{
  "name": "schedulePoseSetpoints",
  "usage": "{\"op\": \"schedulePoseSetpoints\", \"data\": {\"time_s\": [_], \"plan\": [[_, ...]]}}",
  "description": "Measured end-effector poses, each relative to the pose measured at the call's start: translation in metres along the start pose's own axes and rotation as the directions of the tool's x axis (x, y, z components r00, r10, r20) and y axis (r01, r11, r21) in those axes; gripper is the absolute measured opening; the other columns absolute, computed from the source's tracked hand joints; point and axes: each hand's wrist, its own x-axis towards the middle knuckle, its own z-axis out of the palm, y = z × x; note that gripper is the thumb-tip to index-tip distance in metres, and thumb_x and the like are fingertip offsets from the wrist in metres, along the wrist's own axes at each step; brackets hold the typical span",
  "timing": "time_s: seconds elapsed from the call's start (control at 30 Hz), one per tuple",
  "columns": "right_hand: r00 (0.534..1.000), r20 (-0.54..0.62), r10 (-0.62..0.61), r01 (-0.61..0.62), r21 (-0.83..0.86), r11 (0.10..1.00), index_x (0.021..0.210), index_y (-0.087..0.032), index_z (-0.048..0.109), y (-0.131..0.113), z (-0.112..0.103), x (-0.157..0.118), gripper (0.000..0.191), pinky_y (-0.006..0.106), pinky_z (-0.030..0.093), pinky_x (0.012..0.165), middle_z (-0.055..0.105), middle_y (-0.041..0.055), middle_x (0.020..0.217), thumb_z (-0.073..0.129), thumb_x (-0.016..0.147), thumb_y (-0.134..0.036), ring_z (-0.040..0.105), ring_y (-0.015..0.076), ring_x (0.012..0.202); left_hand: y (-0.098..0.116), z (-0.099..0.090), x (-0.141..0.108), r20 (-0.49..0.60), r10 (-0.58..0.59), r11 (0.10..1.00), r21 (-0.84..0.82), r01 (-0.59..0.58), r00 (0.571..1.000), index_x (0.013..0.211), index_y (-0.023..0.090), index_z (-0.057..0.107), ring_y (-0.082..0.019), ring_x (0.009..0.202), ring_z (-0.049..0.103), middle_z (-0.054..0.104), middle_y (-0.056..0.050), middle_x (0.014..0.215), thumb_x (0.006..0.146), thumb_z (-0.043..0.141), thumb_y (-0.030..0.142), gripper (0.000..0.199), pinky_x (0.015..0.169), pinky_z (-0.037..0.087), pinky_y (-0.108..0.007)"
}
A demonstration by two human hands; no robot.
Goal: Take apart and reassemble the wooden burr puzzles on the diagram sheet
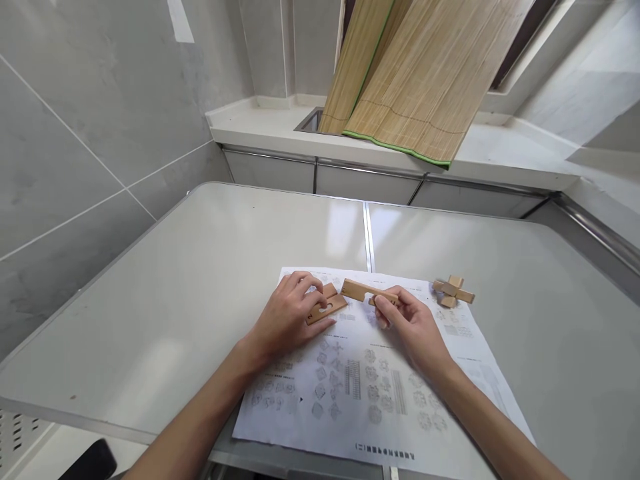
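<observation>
My left hand curls over a flat wooden puzzle piece marked with a number and cut with a rounded hole. Its thumb lies along the piece's near edge and its fingers bend over the top. Another wooden edge shows just behind that piece, partly hidden by the fingers. My right hand pinches the right end of a notched wooden puzzle piece, tilted above the paper. The printed instruction sheet, covered in small diagrams and upside down to me, lies under both hands.
A cross-shaped wooden puzzle assembly sits at the sheet's right edge. The white folding table has a metal seam down its middle. Behind it, a bamboo mat hangs over a counter with a sink. A dark object is at lower left.
</observation>
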Motion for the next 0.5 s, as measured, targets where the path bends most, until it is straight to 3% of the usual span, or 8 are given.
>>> {"op": "schedulePoseSetpoints", "data": {"time_s": [0.33, 0.5], "plan": [[1.0, 0.001, 0.023, -0.023, 0.108, 0.994, 0.089, -0.023, 0.064, 0.0073, 0.0007, 0.002, 0.036, 0.03, 0.034, 0.062, 0.054, -0.0024, 0.069, 0.072, 0.097, -0.056, 0.043, 0.0157, 0.063, 0.0031, 0.0019, -0.0003, 0.011, 0.109, 0.993, 0.035, -0.11, 0.994, 0.085, 0.019, 0.068, -0.029, 0.116, 0.062, 0.074, -0.009, 0.111, 0.098, 0.07, 0.025, 0.014, 0.096, 0.053, -0.046], [0.999, -0.009, 0.032, -0.031, 0.124, 0.992, 0.089, -0.022, 0.065, 0.0044, 0.0007, 0.003, 0.039, 0.03, 0.036, 0.059, 0.053, -0.0013, 0.069, 0.072, 0.095, -0.06, 0.042, 0.0162, 0.061, 0.0035, 0.003, -0.0006, -0.024, 0.098, 0.994, 0.055, -0.096, 0.995, 0.096, 0.018, 0.069, -0.028, 0.113, 0.065, 0.076, -0.009, 0.112, 0.103, 0.064, 0.024, 0.011, 0.096, 0.053, -0.045]]}}
